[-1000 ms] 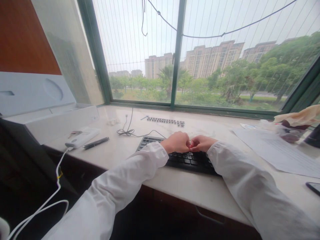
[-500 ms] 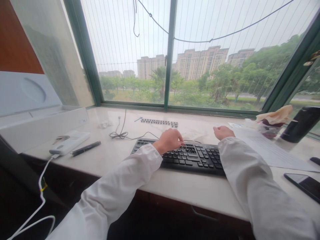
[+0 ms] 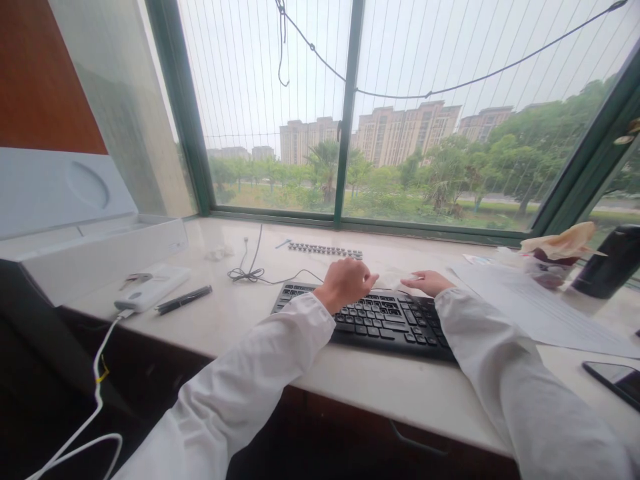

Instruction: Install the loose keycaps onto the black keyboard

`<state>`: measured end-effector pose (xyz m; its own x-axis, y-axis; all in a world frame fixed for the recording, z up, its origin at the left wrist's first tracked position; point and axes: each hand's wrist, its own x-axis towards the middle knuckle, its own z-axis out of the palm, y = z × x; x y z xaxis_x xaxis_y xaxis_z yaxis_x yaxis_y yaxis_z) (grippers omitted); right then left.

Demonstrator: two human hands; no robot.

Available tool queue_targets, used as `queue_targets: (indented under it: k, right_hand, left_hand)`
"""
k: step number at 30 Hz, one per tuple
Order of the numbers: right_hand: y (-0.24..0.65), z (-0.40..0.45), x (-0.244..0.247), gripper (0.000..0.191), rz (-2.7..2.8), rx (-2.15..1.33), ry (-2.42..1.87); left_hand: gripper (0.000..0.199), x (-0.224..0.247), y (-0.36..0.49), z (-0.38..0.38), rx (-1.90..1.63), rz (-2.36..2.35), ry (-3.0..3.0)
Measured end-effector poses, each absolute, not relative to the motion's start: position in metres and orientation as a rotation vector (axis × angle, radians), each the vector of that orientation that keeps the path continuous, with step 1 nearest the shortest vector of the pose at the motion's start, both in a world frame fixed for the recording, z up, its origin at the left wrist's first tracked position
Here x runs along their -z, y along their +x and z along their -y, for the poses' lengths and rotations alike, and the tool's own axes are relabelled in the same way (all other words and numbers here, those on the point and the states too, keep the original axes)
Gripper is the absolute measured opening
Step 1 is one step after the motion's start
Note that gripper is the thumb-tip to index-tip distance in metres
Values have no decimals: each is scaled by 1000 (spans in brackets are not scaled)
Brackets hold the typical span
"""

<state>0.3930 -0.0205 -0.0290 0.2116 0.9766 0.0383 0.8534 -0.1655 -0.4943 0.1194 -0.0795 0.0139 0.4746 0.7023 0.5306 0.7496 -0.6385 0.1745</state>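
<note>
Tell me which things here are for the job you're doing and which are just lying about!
Probably for the job:
- keyboard, under the left hand
- small pieces in rows, behind the keyboard

Seem to be just lying about:
- pen
- phone
- printed paper
- white box
- black bottle-like thing

no text can be read. the white sheet point(image 3: 540, 307) on the right bears faint lines of print, too blurred to make out. the marks on the keys of the black keyboard point(image 3: 390, 340) are too small to tell, and so is a tiny mark on the pale box point(image 3: 125, 250) at left.
</note>
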Motion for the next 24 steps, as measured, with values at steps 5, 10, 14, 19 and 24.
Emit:
queue_targets:
  k: [5,10,14,19,24]
  right_hand:
    - [379,29,26,38,1768,-165,-2115]
    - [381,28,26,33,1761,-32,-2079]
    - [379,25,28,23,1835,69,-2003]
    - [365,26,29,20,1882,231,-1896]
    - [358,28,33,20,1930,280,-1803]
  left_hand:
    - [44,-19,118,82,956,1233,-2568]
    - [59,-47,68,68,1299,1350,-2252]
    - [63,-69,-35,28,1511,1731,-1654]
    - [44,-65,-159,-19,1059,2499,-1258]
    - [50,-35,-197,-33,807,2626,-1354]
